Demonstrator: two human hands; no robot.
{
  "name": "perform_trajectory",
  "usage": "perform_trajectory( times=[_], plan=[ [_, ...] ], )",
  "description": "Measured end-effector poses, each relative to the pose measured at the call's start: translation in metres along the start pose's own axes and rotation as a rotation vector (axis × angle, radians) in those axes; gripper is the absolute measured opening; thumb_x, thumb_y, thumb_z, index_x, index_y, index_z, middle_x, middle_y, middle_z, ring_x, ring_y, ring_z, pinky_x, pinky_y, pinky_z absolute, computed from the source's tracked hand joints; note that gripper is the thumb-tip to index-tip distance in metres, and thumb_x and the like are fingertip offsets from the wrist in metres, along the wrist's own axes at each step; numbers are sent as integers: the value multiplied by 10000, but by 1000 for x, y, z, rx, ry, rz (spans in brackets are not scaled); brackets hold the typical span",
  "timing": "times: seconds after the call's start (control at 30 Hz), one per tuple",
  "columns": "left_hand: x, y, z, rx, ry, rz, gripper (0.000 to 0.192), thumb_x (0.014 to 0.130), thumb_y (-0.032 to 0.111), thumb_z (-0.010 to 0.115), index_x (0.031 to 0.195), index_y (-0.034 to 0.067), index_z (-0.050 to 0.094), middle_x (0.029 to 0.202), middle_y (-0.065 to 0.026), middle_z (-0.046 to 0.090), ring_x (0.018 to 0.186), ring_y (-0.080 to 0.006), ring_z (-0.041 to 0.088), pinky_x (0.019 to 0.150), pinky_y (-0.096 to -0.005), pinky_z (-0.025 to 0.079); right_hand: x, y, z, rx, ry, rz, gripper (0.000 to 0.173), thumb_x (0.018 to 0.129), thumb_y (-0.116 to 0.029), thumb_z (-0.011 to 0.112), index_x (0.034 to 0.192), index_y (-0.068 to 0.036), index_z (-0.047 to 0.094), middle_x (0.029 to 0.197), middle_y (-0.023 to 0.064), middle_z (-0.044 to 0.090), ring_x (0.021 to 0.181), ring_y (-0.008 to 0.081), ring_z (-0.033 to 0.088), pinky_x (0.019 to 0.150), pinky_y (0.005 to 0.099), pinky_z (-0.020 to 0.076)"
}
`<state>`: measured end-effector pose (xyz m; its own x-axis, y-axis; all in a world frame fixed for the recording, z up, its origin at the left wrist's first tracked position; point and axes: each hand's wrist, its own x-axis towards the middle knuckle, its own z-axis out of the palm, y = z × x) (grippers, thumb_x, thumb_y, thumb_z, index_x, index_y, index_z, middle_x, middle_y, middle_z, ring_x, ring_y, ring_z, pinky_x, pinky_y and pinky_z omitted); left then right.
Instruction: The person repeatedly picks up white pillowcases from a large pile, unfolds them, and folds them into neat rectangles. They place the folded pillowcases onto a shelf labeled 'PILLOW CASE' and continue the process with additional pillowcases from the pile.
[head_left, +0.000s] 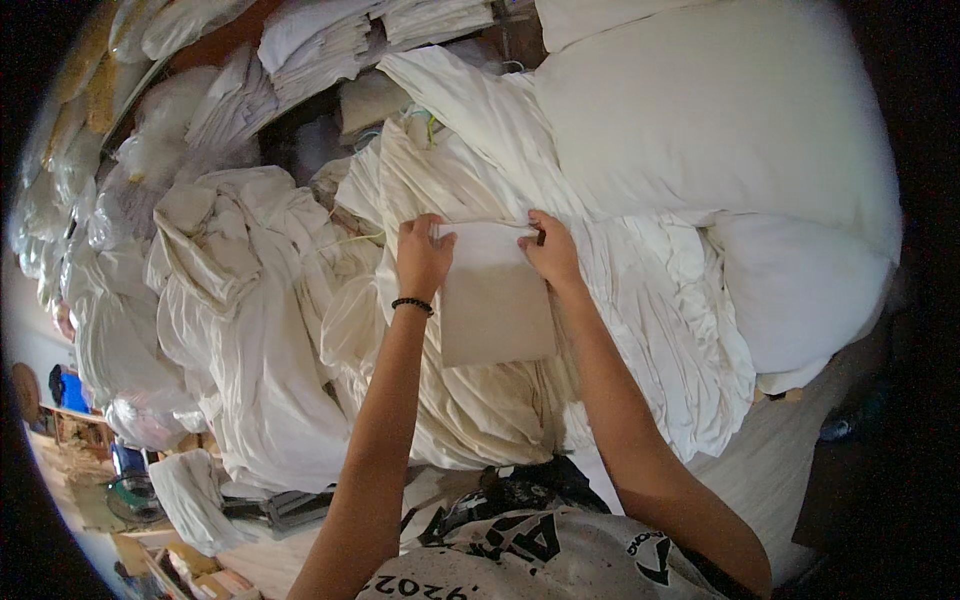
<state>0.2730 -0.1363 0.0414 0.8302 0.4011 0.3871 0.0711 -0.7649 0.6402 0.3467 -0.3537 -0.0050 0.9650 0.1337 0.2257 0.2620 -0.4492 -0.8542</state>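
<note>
My left hand (424, 256) pinches the upper left corner of a folded white cloth (496, 315), with the thumb on its face and the fingers behind its edge. At the upper right corner, my right hand (551, 247) grips the same cloth between thumb and fingers. The cloth hangs between my hands as a flat rectangle, its top part brighter than the shaded part below. Behind and below it lies a heap of loose cream and white fabric (480, 420). A dark bead bracelet (412, 305) circles my left wrist.
Large stuffed white bundles (712, 127) stand at the right. Crumpled white fabric (262, 360) is piled at the left. Folded cloth stacks (319, 52) and clear plastic bags (161, 127) sit at the upper left. A fan (135, 499) stands at the lower left, on the far side of the fabric.
</note>
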Motion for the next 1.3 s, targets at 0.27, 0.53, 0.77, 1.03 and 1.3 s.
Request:
perform_trajectory(
  times=[0.27, 0.53, 0.77, 1.03, 1.3],
  plan=[
    [-31, 60, -47, -305, -291, 115, 254, 770, 47, 695, 1018, 3, 660, 1002, -143, 693, 905, -293, 671, 768, -358, 535, -24, -5, 0, 425, -64, 109, 551, 838, -58, 745, 1350, -121, 552, 1317, 116, 594, 1199, 256, 585, 995, 350, 470],
    [-118, 141, -137, -667, -477, 472, 318, 679, -59, 582, 974, 9, 675, 1029, -123, 672, 968, -241, 651, 827, -300, 498, -116, -58, -68, 1112, -350, 57, 358, 943, 31, 526, 1293, -15, 581, 1168, 51, 696, 1148, 154, 629, 1005, 324, 483],
    [-198, 179, -204, -872, -359, 502, 299, 830, -85, 635, 1115, -9, 585, 1152, -122, 610, 1047, -181, 600, 909, -290, 473, -215, -152, -158, 923, 230, -83, 256, 943, -76, 692, 1189, -23, 645, 1037, 8, 712, 911, 93, 618, 837, 276, 512],
    [-253, 228, -207, -1180, -438, 324, 174, 931, 16, 680, 1087, -10, 608, 890, 27, 617, 796, -29, 532, 705, -200, 445, -304, -232, -281, 417, 550, -333, 279, 948, -177, 721, 1141, 22, 688, 970, 22, 708, 865, 78, 598, 782, 226, 488],
    [-235, 246, -134, -1195, -573, 161, 191, 1007, 163, 629, 1092, -9, 634, 839, 49, 617, 747, -22, 522, 680, -194, 444, -270, -205, -315, 222, 611, -323, 291, 942, -171, 725, 1128, 51, 691, 945, 41, 711, 861, 95, 613, 785, 229, 489]
  ],
)
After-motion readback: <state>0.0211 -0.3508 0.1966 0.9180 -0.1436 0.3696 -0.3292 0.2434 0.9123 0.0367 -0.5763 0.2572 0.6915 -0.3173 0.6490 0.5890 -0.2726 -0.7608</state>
